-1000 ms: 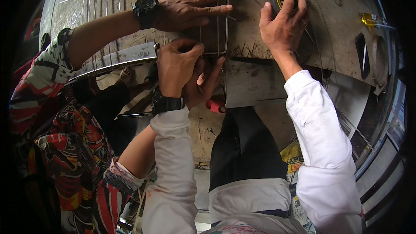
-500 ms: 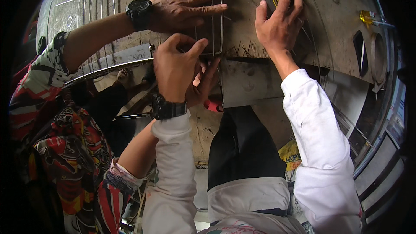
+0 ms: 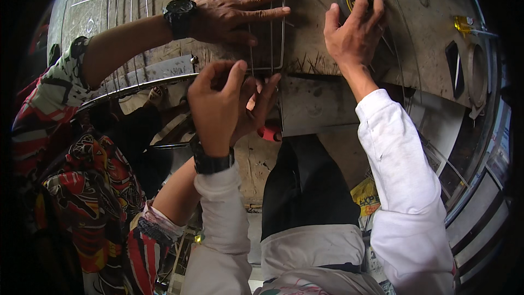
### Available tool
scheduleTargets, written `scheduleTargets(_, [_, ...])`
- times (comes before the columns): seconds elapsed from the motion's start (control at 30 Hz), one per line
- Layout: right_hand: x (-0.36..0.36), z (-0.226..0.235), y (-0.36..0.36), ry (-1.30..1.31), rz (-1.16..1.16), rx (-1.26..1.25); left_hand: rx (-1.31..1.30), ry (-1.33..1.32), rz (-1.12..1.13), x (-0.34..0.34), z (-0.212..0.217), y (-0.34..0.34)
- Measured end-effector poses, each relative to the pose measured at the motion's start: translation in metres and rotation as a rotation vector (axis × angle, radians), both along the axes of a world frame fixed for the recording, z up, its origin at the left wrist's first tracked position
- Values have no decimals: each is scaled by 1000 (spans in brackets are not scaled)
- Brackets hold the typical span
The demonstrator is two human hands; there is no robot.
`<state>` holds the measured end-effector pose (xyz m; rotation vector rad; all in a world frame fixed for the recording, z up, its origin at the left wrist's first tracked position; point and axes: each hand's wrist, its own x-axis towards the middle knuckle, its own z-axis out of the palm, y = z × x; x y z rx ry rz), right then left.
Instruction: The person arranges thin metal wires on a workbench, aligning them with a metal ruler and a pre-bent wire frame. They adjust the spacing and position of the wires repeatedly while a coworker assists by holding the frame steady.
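My left hand (image 3: 215, 106), with a black watch at its wrist, is curled closed beside the corner of a wire grid (image 3: 282, 33); whatever its fingertips may hold is hidden. Just behind it, partly covered, a co-worker's hand (image 3: 265, 98) has its fingers up at the wire ends. The co-worker's other hand (image 3: 234, 11) lies flat over the wires, fingers spread. Farther right, my right hand (image 3: 355, 33) has its fingers bent around a black and yellow tape measure (image 3: 345, 3) on the wooden bench (image 3: 311, 33).
A dark phone (image 3: 453, 68) and a ring-shaped metal piece (image 3: 476, 74) lie at the bench's right end, near a small yellow container (image 3: 463, 23). A metal plate (image 3: 316, 106) fronts the bench. Something red (image 3: 270, 133) shows below the co-worker's fingers. A long thin wire curves past my right hand.
My left hand has drawn slightly down and left, away from the grid's corner. The grid and the co-worker's flat hand have shifted slightly right. My right hand stays at the tape measure.
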<state>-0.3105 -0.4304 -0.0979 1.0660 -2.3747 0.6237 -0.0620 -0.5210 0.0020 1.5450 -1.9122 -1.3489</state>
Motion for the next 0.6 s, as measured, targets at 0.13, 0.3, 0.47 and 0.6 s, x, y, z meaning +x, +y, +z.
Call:
scheduleTargets(0.13, [-2,2,2,-9,-1,6,71,125,99,11,13,35])
scheduleTargets(0.3, [5,1,-4,-18,-16,11,15,236,-107,31,28,100])
scheduleTargets(0.47, [0,0,2,-61,-6,13,431,227,-182,45,-3,182])
scheduleTargets(0.6, [2,5,-1,-53,-25,26,614,14,-223,71,-50,232])
